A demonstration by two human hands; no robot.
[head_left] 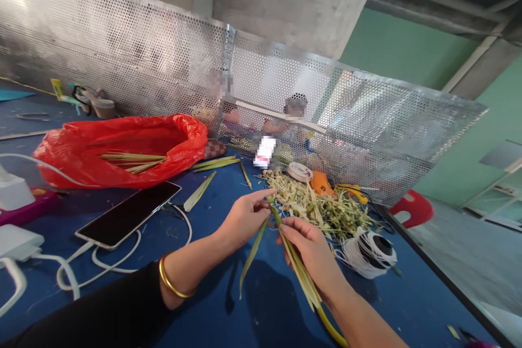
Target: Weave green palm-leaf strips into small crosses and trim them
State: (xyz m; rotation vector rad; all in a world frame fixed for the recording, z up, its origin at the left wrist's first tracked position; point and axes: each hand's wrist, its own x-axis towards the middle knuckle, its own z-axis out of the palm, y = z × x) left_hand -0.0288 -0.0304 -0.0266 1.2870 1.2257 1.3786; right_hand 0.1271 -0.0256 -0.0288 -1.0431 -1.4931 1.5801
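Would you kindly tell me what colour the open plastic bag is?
In the head view, the plastic bag is red.

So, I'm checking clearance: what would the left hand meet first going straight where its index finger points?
Probably the pile of plant trimmings just ahead of the left hand, though depth is unclear and it might pass above.

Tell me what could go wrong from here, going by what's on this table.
The thin leaf strips in the right hand might split or slip if pulled hard. Loose loops from the spool of white cord, close beside that hand, could snag on it. The white cable plugged into the dark-screened phone loops near the left forearm, so a sweep of that arm might drag the phone.
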